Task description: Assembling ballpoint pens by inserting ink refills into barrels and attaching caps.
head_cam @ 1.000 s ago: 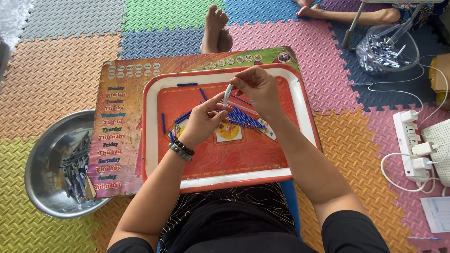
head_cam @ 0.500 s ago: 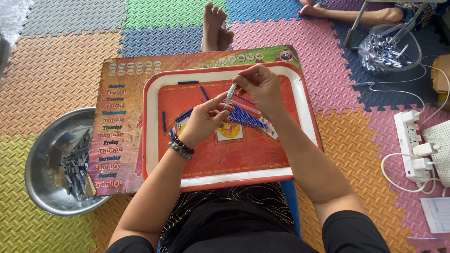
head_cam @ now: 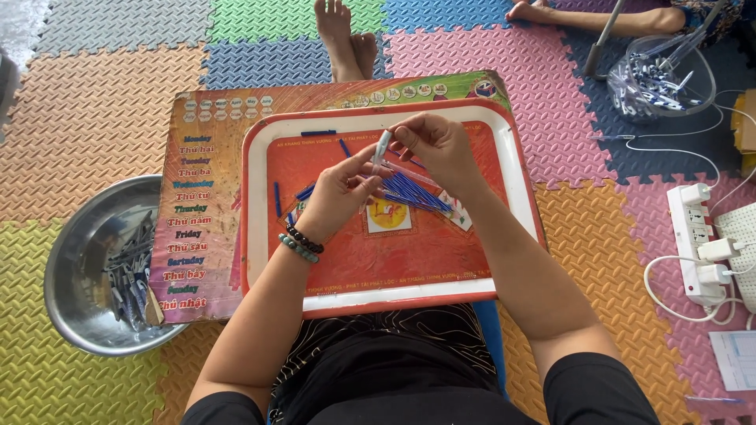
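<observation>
My left hand (head_cam: 340, 189) and my right hand (head_cam: 435, 143) meet above a red tray with a white rim (head_cam: 253, 236). Between their fingertips they hold a small clear pen barrel (head_cam: 381, 149), upright and slightly tilted. Under my right hand lies a bundle of thin blue pen refills (head_cam: 417, 193) on the tray. A few loose blue refills (head_cam: 277, 198) are scattered on the tray's left side. My left wrist wears two bead bracelets.
The tray rests on a colourful printed board (head_cam: 193, 197) over my lap. A metal bowl (head_cam: 71, 267) with dark pen parts sits at left. A clear bowl (head_cam: 661, 79) of pen parts, a power strip (head_cam: 697, 236) with cables, and another person's feet (head_cam: 342, 35) lie on foam mats.
My hands have stayed together over the tray, shifting the pen barrel only slightly. Nothing else has moved.
</observation>
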